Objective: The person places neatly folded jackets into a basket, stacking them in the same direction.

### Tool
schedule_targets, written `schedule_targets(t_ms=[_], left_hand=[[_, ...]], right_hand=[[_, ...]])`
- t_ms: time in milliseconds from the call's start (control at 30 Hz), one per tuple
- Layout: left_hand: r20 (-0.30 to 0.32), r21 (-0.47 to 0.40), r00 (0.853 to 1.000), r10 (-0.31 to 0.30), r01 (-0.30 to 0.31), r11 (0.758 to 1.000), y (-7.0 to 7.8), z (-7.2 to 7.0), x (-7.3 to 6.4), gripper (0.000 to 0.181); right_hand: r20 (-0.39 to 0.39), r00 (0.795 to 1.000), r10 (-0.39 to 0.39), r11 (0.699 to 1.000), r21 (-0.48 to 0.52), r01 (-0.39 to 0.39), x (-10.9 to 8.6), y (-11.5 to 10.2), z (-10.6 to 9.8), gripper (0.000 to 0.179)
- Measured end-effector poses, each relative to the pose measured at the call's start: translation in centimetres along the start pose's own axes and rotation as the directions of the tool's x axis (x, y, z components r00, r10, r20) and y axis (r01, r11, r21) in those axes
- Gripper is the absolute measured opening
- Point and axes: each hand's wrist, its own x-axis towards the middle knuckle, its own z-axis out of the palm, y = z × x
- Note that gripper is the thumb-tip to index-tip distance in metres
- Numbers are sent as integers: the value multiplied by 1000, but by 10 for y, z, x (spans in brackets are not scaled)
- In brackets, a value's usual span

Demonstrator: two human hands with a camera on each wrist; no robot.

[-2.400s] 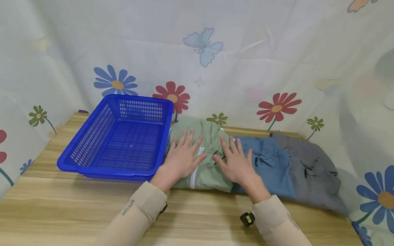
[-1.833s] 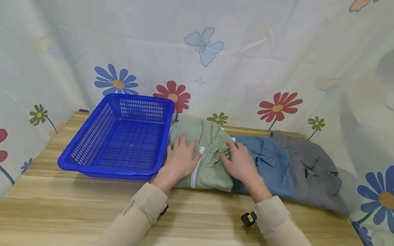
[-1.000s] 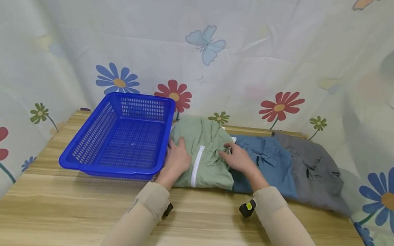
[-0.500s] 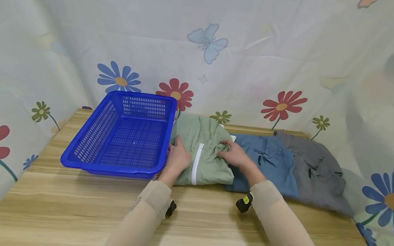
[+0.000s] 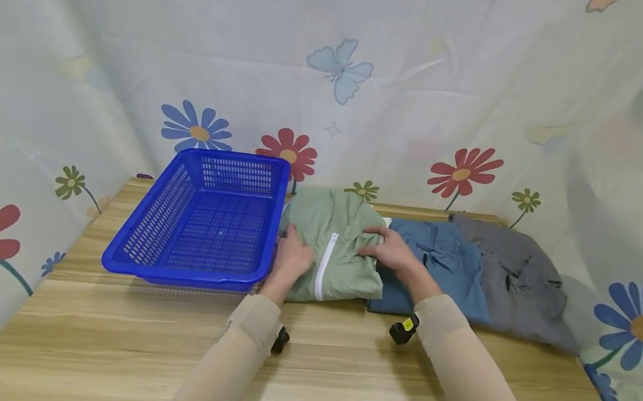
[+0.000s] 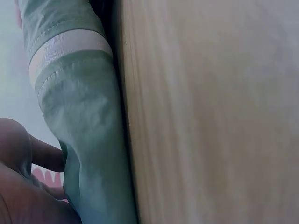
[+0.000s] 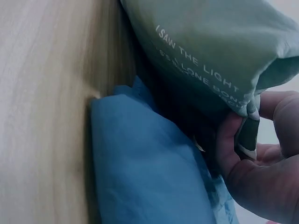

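Note:
A folded green jacket (image 5: 345,261) with a white zipper lies on the table between both hands. My left hand (image 5: 291,257) holds its left side; in the left wrist view the fingers (image 6: 46,154) reach behind the green cloth, their tips hidden. On the opposite side my right hand (image 5: 394,253) grips the jacket's edge. The right wrist view shows thumb and fingers (image 7: 229,144) pinching a green fold, beside printed white letters. A folded blue garment (image 5: 454,271) lies just right of the jacket, under the right wrist.
A blue plastic basket (image 5: 189,276) with slotted walls stands close on the left, nothing seen inside it. A folded grey garment (image 5: 523,278) lies at the far right, against the blue one. Flowered cloth (image 5: 400,105) hangs behind the wooden table (image 5: 333,382).
Both hands lay flat with spread fingers on the jacket; they have slid to its sides and now hold the edges. The jacket's right edge has come up slightly off the blue garment.

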Motion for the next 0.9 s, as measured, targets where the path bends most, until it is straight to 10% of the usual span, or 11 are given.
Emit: schedule_targets(t_ms=[900], left_hand=[[89,-128,996,-13,25,991,5,-2,4,53]], right_hand=[[7,988,-157,980,-126,157,-30,-15,-25,59]])
